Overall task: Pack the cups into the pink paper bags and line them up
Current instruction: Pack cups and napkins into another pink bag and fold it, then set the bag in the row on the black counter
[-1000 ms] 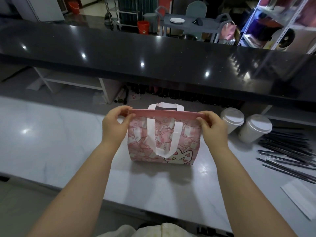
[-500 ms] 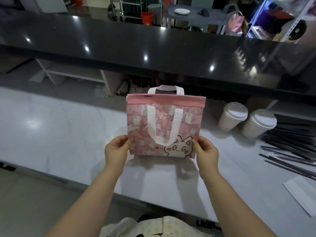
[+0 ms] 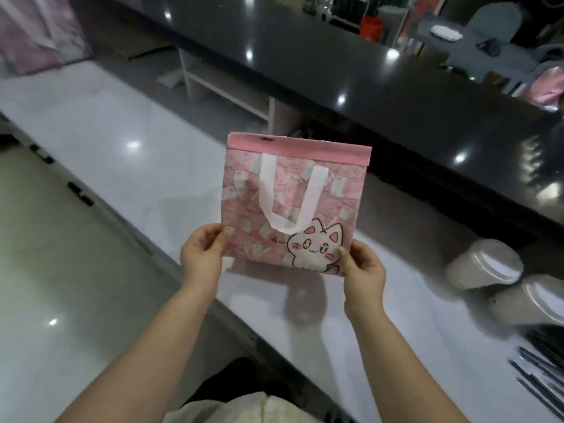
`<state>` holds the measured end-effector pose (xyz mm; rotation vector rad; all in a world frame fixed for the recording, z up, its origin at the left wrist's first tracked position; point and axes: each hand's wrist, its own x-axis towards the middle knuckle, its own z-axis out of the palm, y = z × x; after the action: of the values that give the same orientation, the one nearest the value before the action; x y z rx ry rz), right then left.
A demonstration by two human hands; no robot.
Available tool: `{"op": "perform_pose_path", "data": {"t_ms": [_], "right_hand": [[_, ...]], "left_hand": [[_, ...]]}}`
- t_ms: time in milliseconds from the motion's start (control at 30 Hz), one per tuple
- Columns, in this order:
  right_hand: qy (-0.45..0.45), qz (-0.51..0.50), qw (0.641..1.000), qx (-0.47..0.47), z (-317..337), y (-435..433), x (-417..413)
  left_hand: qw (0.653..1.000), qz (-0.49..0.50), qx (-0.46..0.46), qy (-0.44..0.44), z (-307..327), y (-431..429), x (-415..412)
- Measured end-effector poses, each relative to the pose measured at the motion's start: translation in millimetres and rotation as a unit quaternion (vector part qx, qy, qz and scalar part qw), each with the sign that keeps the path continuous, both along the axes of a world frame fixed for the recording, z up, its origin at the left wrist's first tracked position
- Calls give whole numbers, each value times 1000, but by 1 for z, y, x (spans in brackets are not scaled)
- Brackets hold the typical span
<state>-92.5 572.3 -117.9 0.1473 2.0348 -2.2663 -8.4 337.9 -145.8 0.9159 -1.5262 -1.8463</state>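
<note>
pinching the bag [image 3: 293,190] by its lower corners: left hand [image 3: 201,257] on the left one, right hand [image 3: 363,267] on the right, thumbs in front. held upright, seemingly just clear of the counter [image 3: 122,141], handle hanging down the front. off to the right, two lidded cups [image 3: 485,264] on the counter.

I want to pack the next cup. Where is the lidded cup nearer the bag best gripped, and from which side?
Probably round the side wall below the lid, coming from the bag side: this cup stands upright, the second cup crowds its other side, and the lid might come off.
</note>
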Motion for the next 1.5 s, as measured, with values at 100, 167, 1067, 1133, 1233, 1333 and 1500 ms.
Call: {"op": "perform_pose_path", "data": {"t_ms": [100,167,1067,1133,1233,1333,1500], "right_hand": [[-23,94,995,-33,7,-62,4],[-34,150,987,-45,11,-106,15],[7,496,860,-115,96,-767,256],[10,491,862,-125,102,-813,244],[23,487,861,-144,117,-893,220],[38,500,847,-178,136,-981,197],[51,520,828,-205,171,-1125,163]], "left_hand": [[993,115,31,23,7,-33,44],[982,184,43,28,13,-56,79],[884,467,-25,32,92,-588,417],[885,464,-36,31,100,-633,406],[885,460,-61,29,122,-714,382],[880,464,-96,22,145,-800,358],[863,488,-133,9,187,-944,322]]}}
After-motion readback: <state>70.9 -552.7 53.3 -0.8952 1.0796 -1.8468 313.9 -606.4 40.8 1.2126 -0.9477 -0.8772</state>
